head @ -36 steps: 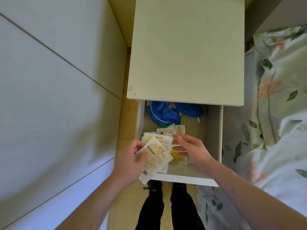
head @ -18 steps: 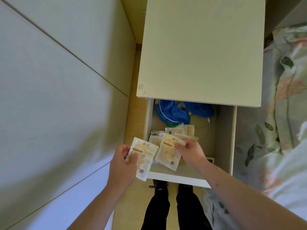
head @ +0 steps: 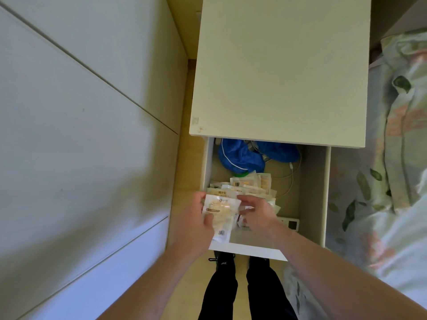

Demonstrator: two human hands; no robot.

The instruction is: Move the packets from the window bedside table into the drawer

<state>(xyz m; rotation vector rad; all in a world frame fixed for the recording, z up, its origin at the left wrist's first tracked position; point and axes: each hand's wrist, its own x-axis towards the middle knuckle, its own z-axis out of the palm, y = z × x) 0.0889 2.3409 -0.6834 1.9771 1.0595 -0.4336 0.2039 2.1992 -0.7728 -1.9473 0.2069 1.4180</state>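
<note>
The drawer (head: 315,204) of the pale bedside table (head: 282,70) stands pulled open below the tabletop. Several pale packets (head: 249,183) with yellow print lie piled in its middle. My left hand (head: 196,225) grips one white packet (head: 220,215) by its left edge, thumb on its face, over the drawer's front left corner. My right hand (head: 256,213) is just right of that packet, fingers curled at its right edge above the pile; whether they pinch anything is hidden.
Blue cloth (head: 242,155) and a white cable (head: 292,179) fill the drawer's back. A small white device (head: 290,224) lies at its front right. A wardrobe wall (head: 80,135) rises on the left, floral bedding (head: 392,181) on the right. My legs stand below the drawer front.
My right hand has let its packet down onto the pile and moved left. My left hand has brought its packet rightward over the drawer, next to the right hand.
</note>
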